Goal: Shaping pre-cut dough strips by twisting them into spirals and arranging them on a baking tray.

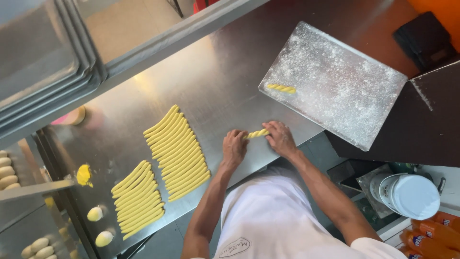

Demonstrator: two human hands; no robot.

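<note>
We had both hands on one short twisted rope of yellow dough (pixel 258 133): our left hand (pixel 234 147) pinched its left end with fingers closed on it, and our right hand (pixel 280 138) clamped its right end the same way, so the twist spanned the small gap between them, just above the near edge of the long stainless steel worktable (pixel 215 81).

Just left of our left hand lay a fanned row of long, smooth yellow dough strips (pixel 177 152), packed side by side and touching. A second, similar row of yellow strips (pixel 138 197) sat further left, nearer the table's edge.

Beyond our right hand, a flour-dusted rectangular metal tray (pixel 345 91) rested at an angle, partly overhanging the worktable. One finished twisted yellow piece (pixel 281 88) lay alone near its left edge.

At the far left of the table we saw two pale egg-shaped dough balls (pixel 95 213), one below the other, and above them a small yellow lump of dough (pixel 84 174). Off the table to our right stood a white round lidded tub (pixel 409 194), with orange drink bottles (pixel 431 232) below it.
</note>
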